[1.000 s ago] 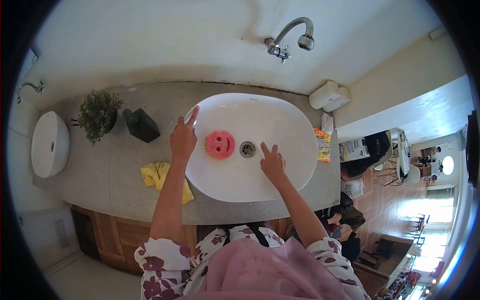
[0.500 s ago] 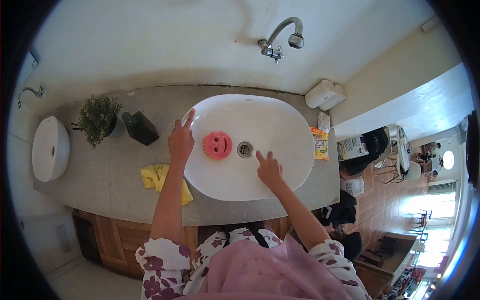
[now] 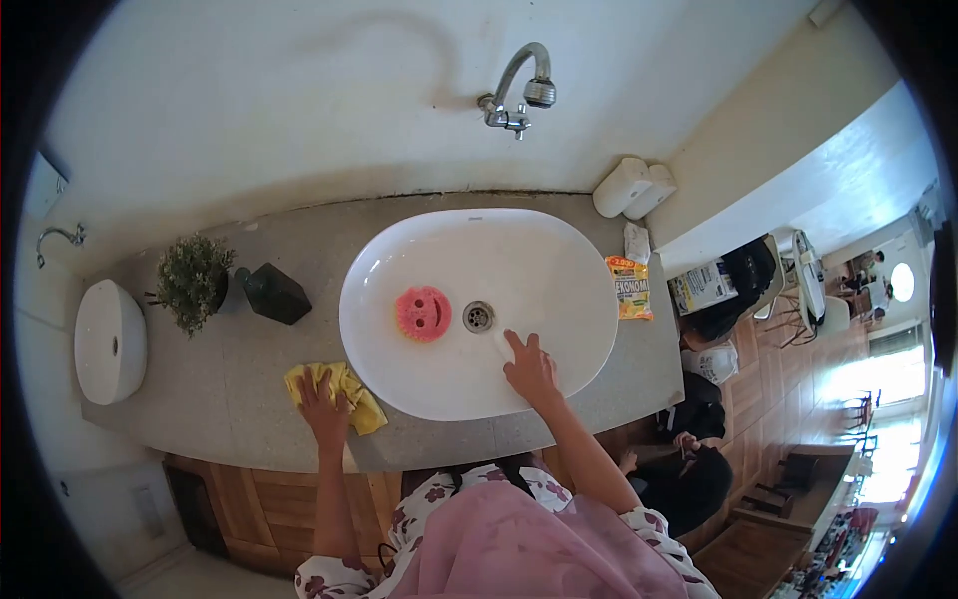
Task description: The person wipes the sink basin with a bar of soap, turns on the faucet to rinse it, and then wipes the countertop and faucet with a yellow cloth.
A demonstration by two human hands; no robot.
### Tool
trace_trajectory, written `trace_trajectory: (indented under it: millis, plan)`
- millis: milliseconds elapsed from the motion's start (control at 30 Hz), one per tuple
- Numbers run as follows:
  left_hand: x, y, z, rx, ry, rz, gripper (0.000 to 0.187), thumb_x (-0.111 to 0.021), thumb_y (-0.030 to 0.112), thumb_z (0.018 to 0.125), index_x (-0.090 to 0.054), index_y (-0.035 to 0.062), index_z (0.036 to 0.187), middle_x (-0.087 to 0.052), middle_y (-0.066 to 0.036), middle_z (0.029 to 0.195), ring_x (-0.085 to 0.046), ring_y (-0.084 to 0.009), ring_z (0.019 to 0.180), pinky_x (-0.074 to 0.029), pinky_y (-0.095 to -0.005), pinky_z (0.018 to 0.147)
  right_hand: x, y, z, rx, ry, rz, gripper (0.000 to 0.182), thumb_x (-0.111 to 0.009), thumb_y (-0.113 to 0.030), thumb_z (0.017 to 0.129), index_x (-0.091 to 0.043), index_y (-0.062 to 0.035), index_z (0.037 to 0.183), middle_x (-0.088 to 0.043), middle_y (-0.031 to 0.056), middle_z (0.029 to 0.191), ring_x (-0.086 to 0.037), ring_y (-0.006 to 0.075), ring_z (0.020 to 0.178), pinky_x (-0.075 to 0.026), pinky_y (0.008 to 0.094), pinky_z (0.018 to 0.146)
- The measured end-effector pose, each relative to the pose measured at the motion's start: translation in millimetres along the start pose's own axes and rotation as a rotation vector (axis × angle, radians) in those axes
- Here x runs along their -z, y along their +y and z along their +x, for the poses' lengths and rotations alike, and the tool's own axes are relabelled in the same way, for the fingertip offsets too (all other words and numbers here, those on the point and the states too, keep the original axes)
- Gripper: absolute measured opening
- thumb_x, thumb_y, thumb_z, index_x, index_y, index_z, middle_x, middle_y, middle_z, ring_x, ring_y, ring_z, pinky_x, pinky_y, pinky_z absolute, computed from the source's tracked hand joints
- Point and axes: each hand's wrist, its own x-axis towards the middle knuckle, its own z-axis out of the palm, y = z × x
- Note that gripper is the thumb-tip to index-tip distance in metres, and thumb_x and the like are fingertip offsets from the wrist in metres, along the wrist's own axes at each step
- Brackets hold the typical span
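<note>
My left hand (image 3: 322,409) lies on the crumpled yellow cloth (image 3: 366,409), fingers spread over it, on the counter to the left of the sink. Inside the white oval sink (image 3: 564,265), my right hand (image 3: 532,369) is at the lower right of the drain (image 3: 479,316), its index finger and thumb apart and nothing visible in it. A round pink smiley-face sponge (image 3: 423,314) rests in the basin, left of the drain and away from both hands.
A chrome faucet (image 3: 524,85) juts from the wall above. On the grey counter (image 3: 235,369) stand a dark green bottle (image 3: 274,295), a potted plant (image 3: 193,283) and a second basin (image 3: 110,341). An orange-yellow packet (image 3: 629,290) lies right of the sink. A person (image 3: 689,479) is beyond the counter's right end.
My left hand has moved off the sink's left rim, down onto the yellow cloth. My right hand stays in the basin near the drain. The view has shifted slightly.
</note>
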Motion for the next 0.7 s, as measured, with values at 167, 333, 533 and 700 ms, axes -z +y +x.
trace_trajectory:
  millis: [167, 333, 533, 700]
  plan:
    - [30, 8, 20, 0.07, -0.362, -0.158, 0.027, -0.068, 0.013, 0.081, -0.056, 0.0059, 0.105, -0.057, -0.016, 0.122, -0.052, -0.0344, 0.118, -0.044, -0.0406, 0.094, -3, 3, 0, 0.009, 0.008, 0.003, 0.056, -0.059, -0.009, 0.077, -0.046, -0.019, 0.132, -0.05, 0.0212, 0.109, -0.064, 0.0415, 0.089, -0.053, 0.0507, 0.077]
    - [35, 29, -15, 0.234, -0.651, -0.696, 0.023, -0.055, 0.023, 0.093, -0.056, 0.0059, 0.108, -0.063, -0.018, 0.109, -0.063, -0.0353, 0.09, -0.05, -0.0408, 0.078, -2, 1, 0, -0.005, 0.013, 0.014, 0.052, -0.057, -0.008, 0.078, -0.048, -0.0179, 0.128, -0.05, 0.0215, 0.108, -0.064, 0.0419, 0.088, -0.054, 0.0506, 0.075]
    - [-78, 121, -107, -0.267, -0.93, -1.046, 0.045, -0.05, 0.032, 0.098, -0.051, -0.0012, 0.128, -0.061, -0.01, 0.116, -0.06, -0.017, 0.101, -0.049, -0.0344, 0.087, -2, 2, 9, 0.044, 0.032, -0.025, 0.047, -0.056, -0.007, 0.079, -0.05, -0.0173, 0.125, -0.05, 0.0215, 0.107, -0.065, 0.0417, 0.083, -0.054, 0.0504, 0.072]
    - [-60, 281, -135, -0.118, -1.419, -1.285, 0.051, -0.055, 0.04, 0.095, -0.048, 0.0037, 0.13, -0.059, -0.009, 0.11, -0.057, -0.0154, 0.098, -0.048, -0.0319, 0.081, 1, -3, 10, 0.07, 0.017, -0.085, 0.043, -0.055, -0.007, 0.08, -0.05, -0.0166, 0.122, -0.051, 0.0211, 0.106, -0.065, 0.0414, 0.081, -0.055, 0.0504, 0.069]
